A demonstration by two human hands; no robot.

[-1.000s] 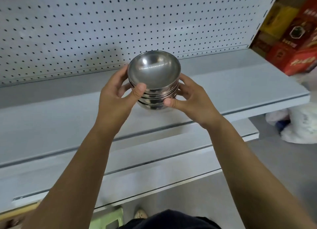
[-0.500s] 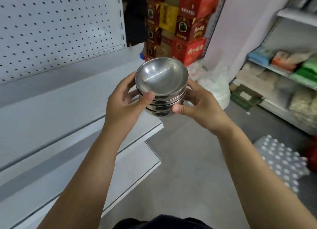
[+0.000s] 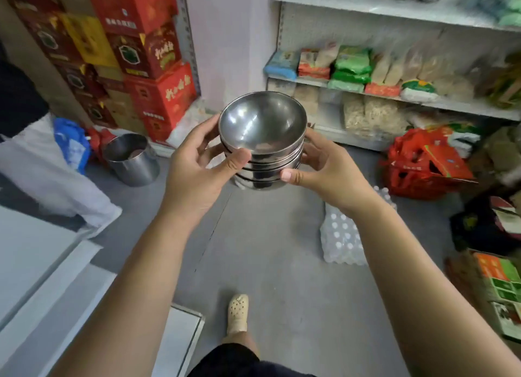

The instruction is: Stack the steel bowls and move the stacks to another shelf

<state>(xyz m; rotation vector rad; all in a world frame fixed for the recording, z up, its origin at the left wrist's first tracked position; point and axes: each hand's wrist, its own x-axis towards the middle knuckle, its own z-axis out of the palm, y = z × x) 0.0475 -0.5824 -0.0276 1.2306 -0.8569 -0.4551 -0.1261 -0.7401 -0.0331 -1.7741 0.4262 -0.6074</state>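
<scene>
A stack of steel bowls (image 3: 262,128), several nested, hangs in the air at the middle of the view, above the grey floor. My left hand (image 3: 194,165) grips its left side, thumb across the front rims. My right hand (image 3: 324,168) grips its right side, thumb pressed on the lower bowls. The white shelf (image 3: 33,258) I faced before lies at the lower left. A second white shelf unit (image 3: 394,10) stands ahead at the right, with steel vessels on its top board and packets of food below.
Red and yellow cartons (image 3: 135,52) are piled at the back left, with a steel pot (image 3: 131,159) on the floor before them. A pack of water bottles (image 3: 341,241), a torn red box (image 3: 423,165) and more boxes (image 3: 496,286) crowd the floor at right. My foot (image 3: 238,311) stands on bare floor.
I have turned right, away from the pegboard shelf, carrying the stack in both hands. The shelf with food packets has come into full view ahead. My grip is unchanged.
</scene>
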